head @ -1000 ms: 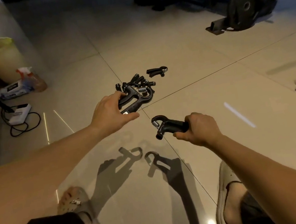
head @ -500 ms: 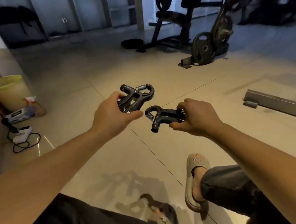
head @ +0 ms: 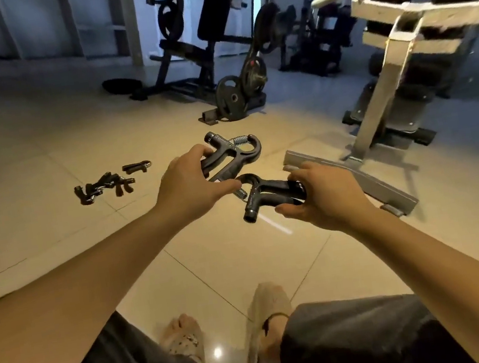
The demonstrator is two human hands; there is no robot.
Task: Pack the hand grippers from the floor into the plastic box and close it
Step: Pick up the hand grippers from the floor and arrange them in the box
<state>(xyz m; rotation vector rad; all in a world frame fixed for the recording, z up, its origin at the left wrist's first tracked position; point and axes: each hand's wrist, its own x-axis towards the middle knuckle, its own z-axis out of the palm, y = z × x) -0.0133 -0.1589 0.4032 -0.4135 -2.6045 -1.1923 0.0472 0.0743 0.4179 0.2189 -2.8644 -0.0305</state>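
Observation:
My left hand (head: 188, 186) grips a black hand gripper (head: 229, 154) with a metal spring, held up in front of me. My right hand (head: 325, 196) holds a second black hand gripper (head: 265, 196) just below and right of the first; the two nearly touch. A pile of several more black hand grippers (head: 107, 185) lies on the tiled floor to the left, well away from both hands. No plastic box is in view.
A grey metal bar (head: 354, 182) lies on the floor right behind my right hand. A weight bench (head: 396, 68) stands at the right, weight plates and a rack (head: 237, 94) at the back. My sandalled feet (head: 224, 331) are below.
My view has swung right and up, so the floor pile now sits at the left. Both hands kept their grippers and came closer together.

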